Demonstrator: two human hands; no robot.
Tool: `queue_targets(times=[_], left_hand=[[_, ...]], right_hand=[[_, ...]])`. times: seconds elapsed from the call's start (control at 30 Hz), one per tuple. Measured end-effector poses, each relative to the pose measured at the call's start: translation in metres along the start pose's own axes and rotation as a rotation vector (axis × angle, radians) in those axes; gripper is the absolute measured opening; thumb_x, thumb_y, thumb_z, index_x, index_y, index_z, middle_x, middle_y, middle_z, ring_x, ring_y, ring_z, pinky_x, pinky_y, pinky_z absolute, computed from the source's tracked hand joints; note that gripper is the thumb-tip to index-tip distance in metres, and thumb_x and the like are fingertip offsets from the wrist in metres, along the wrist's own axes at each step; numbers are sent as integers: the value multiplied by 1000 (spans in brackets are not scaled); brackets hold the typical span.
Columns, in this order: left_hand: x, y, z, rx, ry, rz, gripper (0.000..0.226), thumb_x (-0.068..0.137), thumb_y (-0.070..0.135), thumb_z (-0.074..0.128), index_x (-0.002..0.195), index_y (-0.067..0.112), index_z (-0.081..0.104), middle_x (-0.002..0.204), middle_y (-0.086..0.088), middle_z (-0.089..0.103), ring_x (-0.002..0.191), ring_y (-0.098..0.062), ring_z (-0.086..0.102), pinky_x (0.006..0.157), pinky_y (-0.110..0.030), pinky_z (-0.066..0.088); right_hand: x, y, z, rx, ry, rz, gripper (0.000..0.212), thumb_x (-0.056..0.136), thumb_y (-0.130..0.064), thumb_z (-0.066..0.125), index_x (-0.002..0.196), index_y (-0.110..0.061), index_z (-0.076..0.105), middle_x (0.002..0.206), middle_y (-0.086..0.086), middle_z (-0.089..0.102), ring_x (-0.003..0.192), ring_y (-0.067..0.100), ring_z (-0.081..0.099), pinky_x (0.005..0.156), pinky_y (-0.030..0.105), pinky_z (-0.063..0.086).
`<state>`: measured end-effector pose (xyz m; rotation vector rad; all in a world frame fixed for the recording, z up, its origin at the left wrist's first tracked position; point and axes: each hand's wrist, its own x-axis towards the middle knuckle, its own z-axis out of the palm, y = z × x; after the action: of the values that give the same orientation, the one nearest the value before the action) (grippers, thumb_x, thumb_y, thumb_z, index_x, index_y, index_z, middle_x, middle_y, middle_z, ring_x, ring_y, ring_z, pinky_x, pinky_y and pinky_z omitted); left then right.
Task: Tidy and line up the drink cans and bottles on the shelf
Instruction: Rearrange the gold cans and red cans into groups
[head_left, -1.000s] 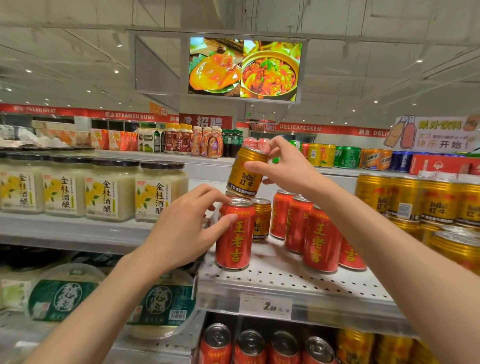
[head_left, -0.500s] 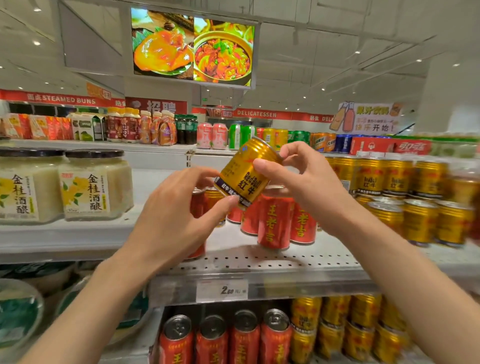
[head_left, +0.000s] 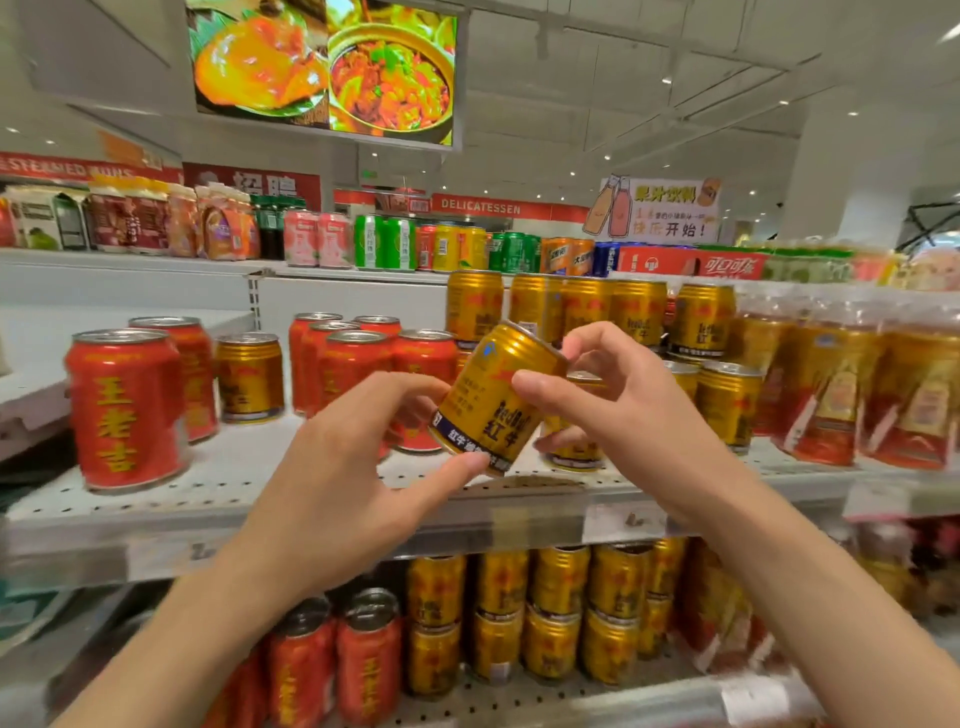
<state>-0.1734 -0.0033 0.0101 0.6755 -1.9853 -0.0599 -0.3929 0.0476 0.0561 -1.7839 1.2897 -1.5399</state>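
Both hands hold one gold can (head_left: 496, 400) tilted in the air just in front of the middle shelf (head_left: 291, 512). The left hand (head_left: 332, 488) pinches its lower rim; the right hand (head_left: 618, 410) curls round its upper side, probably carrying it toward the gold cans (head_left: 587, 312) stacked beside the red cans (head_left: 353, 364)

Supermarket drinks aisle where I stand: perforated shelves (head_left: 270, 499) stocked with canned drinks (head_left: 124, 410), price tags (head_left: 623, 522) on shelf edges, a "DELICATESSEN" sign (head_left: 480, 207) (red band) and overhead food screen (head_left: 324, 67).
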Motion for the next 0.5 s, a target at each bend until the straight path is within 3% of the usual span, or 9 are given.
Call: queue_targets(times=[0.2,0.33,0.4,0.5], left_hand=[[17,33,88,3,-21,-20,57,78,67,66,123,31,60,119,17,54,116,-6,54,89,-23,50],[29,38,126,2,-54,-70,57,73,75,66,119,42,57,145,10,31,140,-10,34,111,-44,42],[34,38,137,3,-54,-72,60,72,75,66,122,43,55,150,11,24,143,-12,30,113,-46,41],[39,34,141,10,7,-75,67,75,62,75,131,36,49,149,7,28,140,-14,37,108,-43,47]], right_hand=[[-2,30,-85,-122,-52,43,46,70,-47,78,98,-20,53,106,0,72,90,15,77,72,42,65],[2,46,-120,-252,-56,54,44,76,-47,79,100,-22,53,105,-1,70,87,15,76,73,42,65],[5,54,-129,-320,-49,39,42,78,-49,79,100,-25,53,102,-3,67,84,16,74,73,42,64],[10,66,-134,-468,-51,-3,39,80,-51,78,99,-31,50,100,-8,65,81,15,69,69,31,59]])
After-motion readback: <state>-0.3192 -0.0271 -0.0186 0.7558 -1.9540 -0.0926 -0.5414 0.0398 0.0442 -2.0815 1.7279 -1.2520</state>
